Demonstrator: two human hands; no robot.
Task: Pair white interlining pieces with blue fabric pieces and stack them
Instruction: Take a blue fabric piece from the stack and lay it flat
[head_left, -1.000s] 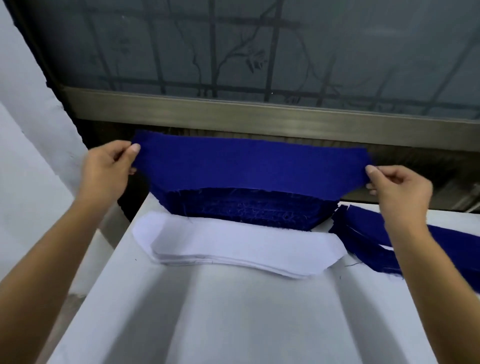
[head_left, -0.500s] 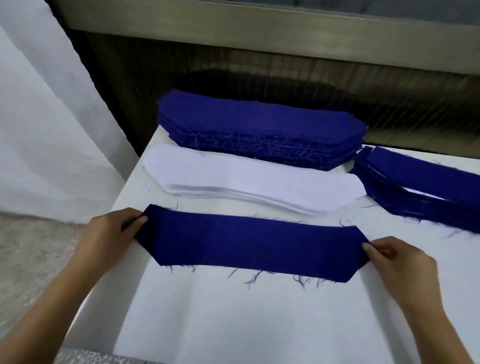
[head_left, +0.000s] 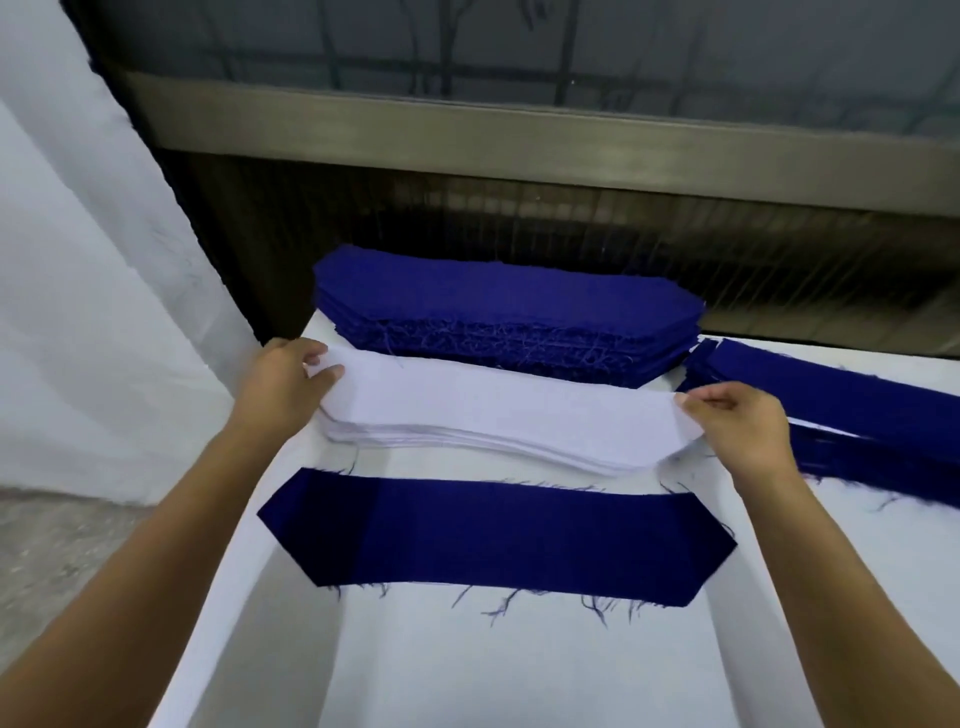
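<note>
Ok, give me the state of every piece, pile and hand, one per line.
Single blue fabric piece: flat on the white table, untouched.
Top white interlining piece: pinched at both ends.
White interlining pile: under it, stacked.
Tall blue fabric pile: stacked, untouched.
Right-side blue pile: flat, white edge showing between layers.
Left hand: pinching the white piece's left end.
Right hand: pinching its right end.

Deep blue fabric piece (head_left: 493, 540), white interlining stack (head_left: 498, 415), blue stack (head_left: 509, 317), white table (head_left: 467, 670)
</note>
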